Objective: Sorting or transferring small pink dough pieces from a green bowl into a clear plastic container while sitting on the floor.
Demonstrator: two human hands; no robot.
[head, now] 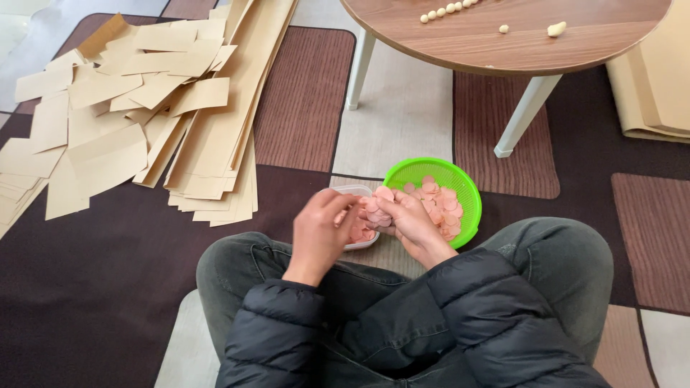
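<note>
Tan paper sheets (136,108) lie far L on the rug. L hand (320,230) is curled, fingertips at the small white container (353,192); can't tell if it grips a disc. R hand (410,223) cups a stack of pink discs (376,214) w/ green basket (460,188) just beside. Best peel one disc at a time, low over the container.

The person wears a black padded jacket (402,323) with quilted, puffy sleeves reaching the wrists, and dark grey jeans (560,259), creased at the knees. Both hands are bare.

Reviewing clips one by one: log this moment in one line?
left hand: at clear tub | right hand: holding pink discs | green basket: more discs | seated on carpet
</note>
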